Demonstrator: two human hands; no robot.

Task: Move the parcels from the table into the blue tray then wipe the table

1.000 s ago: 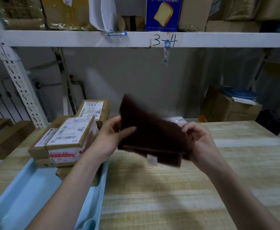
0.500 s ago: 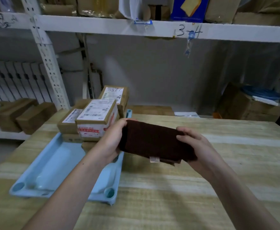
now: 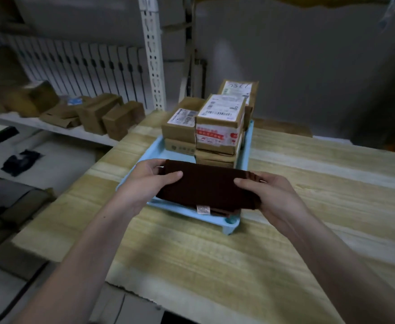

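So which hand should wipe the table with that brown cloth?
Probably the right hand. Both hands grip the folded brown cloth, but the left hand sits over the blue tray, while bare table lies to the right.

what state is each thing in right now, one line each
brown cloth: folded, held in the air over the tray's near end
left hand: grip closed on the cloth's left end
right hand: grip closed on the cloth's right end
parcels: stacked in the tray's far end
blue tray: flat on the table
table: no parcels on its visible top
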